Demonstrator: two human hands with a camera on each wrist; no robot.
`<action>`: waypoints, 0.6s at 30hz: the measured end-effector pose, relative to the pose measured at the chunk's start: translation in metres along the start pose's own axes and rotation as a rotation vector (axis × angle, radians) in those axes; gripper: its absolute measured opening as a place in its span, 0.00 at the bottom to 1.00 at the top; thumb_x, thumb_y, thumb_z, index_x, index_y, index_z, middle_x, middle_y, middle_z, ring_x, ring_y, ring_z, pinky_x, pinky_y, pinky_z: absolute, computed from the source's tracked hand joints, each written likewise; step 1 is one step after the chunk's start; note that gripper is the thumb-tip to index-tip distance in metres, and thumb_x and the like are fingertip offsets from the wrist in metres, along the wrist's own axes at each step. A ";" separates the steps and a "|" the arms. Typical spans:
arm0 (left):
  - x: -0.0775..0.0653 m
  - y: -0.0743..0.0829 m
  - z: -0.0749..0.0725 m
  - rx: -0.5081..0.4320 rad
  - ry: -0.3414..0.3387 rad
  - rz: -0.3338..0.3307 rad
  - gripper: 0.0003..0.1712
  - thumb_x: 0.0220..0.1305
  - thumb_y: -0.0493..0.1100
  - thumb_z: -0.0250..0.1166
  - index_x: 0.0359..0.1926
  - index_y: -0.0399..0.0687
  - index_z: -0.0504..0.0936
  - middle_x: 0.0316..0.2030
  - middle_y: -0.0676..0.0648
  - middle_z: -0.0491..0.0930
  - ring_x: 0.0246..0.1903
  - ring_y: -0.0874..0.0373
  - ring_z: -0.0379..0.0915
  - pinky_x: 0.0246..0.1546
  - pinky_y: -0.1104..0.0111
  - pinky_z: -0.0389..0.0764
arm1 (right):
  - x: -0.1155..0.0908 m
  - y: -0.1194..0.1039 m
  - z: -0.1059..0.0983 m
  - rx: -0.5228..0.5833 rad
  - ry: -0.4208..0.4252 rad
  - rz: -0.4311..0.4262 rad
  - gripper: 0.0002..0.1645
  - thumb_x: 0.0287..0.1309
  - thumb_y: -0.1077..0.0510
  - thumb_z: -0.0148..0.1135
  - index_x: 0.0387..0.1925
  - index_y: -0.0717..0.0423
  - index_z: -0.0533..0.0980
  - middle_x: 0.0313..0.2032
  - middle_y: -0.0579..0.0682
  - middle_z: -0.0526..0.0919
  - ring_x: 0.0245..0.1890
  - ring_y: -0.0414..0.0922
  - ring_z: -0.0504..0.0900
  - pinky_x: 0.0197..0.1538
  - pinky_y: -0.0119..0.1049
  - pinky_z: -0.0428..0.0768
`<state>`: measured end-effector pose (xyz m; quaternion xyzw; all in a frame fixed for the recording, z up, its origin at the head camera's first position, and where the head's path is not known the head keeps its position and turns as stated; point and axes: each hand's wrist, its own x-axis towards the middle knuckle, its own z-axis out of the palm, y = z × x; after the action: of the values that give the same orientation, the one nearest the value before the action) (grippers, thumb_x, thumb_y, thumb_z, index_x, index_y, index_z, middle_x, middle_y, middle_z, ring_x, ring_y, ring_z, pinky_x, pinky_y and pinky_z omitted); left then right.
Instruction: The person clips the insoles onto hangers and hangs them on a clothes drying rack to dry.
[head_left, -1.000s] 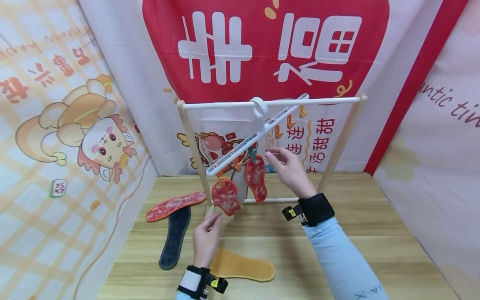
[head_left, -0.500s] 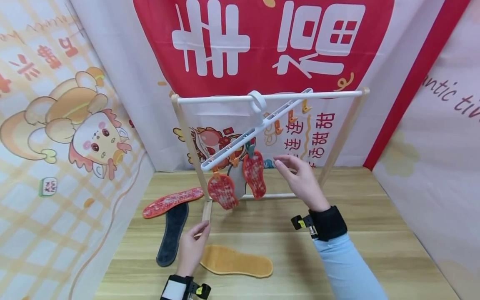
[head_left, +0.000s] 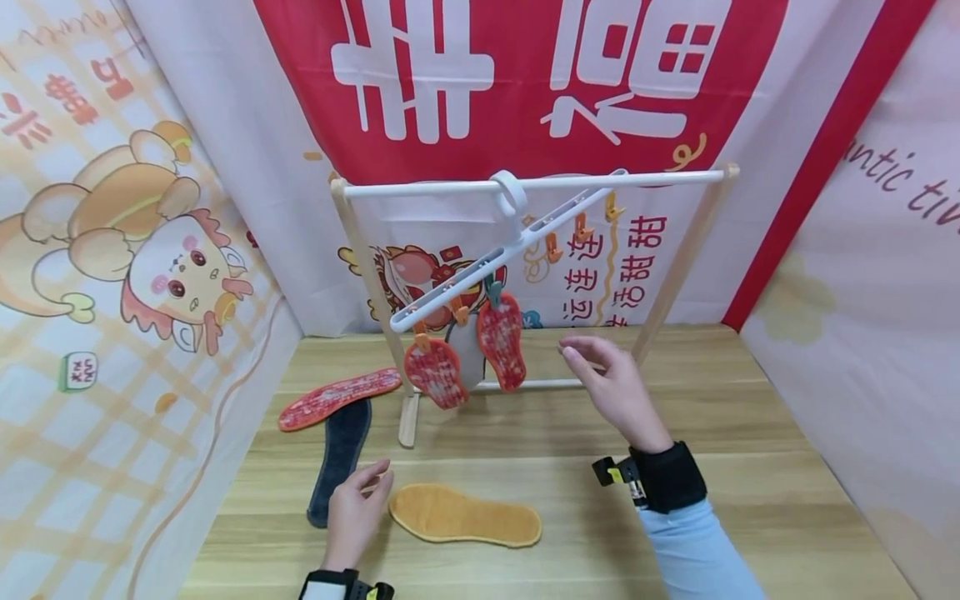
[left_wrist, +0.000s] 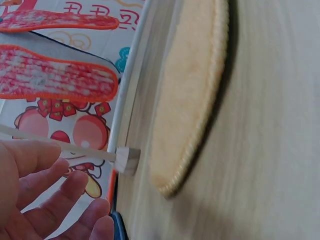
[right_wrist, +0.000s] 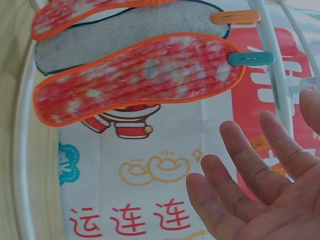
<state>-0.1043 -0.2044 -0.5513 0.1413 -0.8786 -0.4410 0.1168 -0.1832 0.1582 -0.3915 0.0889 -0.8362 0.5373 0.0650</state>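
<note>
Fabric insole (head_left: 340,400), mottled red, orange-trimmed, touches a dark blue-grey insole (head_left: 341,450) near the wooden desk's (head_left: 555,467) left edge; left hand (head_left: 357,508), fingers relaxed, beside a fuzzy tan insole (head_left: 465,517); two clipped red insoles (head_left: 501,346) flank a grey insole (head_left: 468,354), hanging from a white plastic hanger (head_left: 480,269); right hand (head_left: 618,392), fingers loosely spread, just right!

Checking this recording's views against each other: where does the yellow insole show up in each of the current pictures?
Head: lower middle, on the table, just right of the left hand; the yellow insole shows whole.
Left wrist: upper middle, paler-looking, cut off by the top edge.
Right wrist: not in it.
Shared landmark: the grey insole partly hidden among the hanging red insoles, visible in all three views.
</note>
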 end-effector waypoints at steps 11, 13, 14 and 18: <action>-0.002 -0.005 0.001 0.038 -0.043 -0.043 0.17 0.61 0.43 0.66 0.50 0.42 0.87 0.47 0.41 0.86 0.45 0.47 0.84 0.39 0.67 0.83 | -0.013 0.024 0.006 0.027 -0.002 0.057 0.32 0.62 0.37 0.54 0.55 0.56 0.79 0.52 0.52 0.84 0.57 0.50 0.80 0.58 0.43 0.77; -0.002 -0.005 0.002 0.045 -0.048 -0.043 0.18 0.61 0.43 0.65 0.50 0.42 0.86 0.48 0.40 0.85 0.45 0.47 0.84 0.39 0.67 0.83 | -0.015 0.028 0.006 0.016 -0.002 0.072 0.32 0.61 0.36 0.54 0.55 0.55 0.79 0.52 0.51 0.84 0.57 0.50 0.80 0.58 0.44 0.78; -0.002 -0.006 0.002 0.049 -0.050 -0.045 0.18 0.61 0.43 0.65 0.50 0.42 0.86 0.48 0.40 0.85 0.45 0.47 0.84 0.39 0.67 0.83 | -0.016 0.031 0.007 0.010 -0.004 0.080 0.33 0.61 0.36 0.53 0.55 0.54 0.79 0.53 0.51 0.84 0.57 0.50 0.80 0.58 0.44 0.78; -0.003 -0.006 0.005 0.072 -0.057 -0.063 0.18 0.61 0.44 0.65 0.51 0.43 0.86 0.48 0.40 0.85 0.45 0.47 0.84 0.40 0.64 0.83 | -0.020 0.040 0.008 0.005 -0.010 0.109 0.33 0.61 0.34 0.53 0.55 0.53 0.79 0.53 0.51 0.84 0.59 0.50 0.79 0.59 0.46 0.77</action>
<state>-0.1021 -0.2034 -0.5596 0.1604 -0.8920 -0.4164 0.0727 -0.1724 0.1691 -0.4346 0.0462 -0.8387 0.5417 0.0310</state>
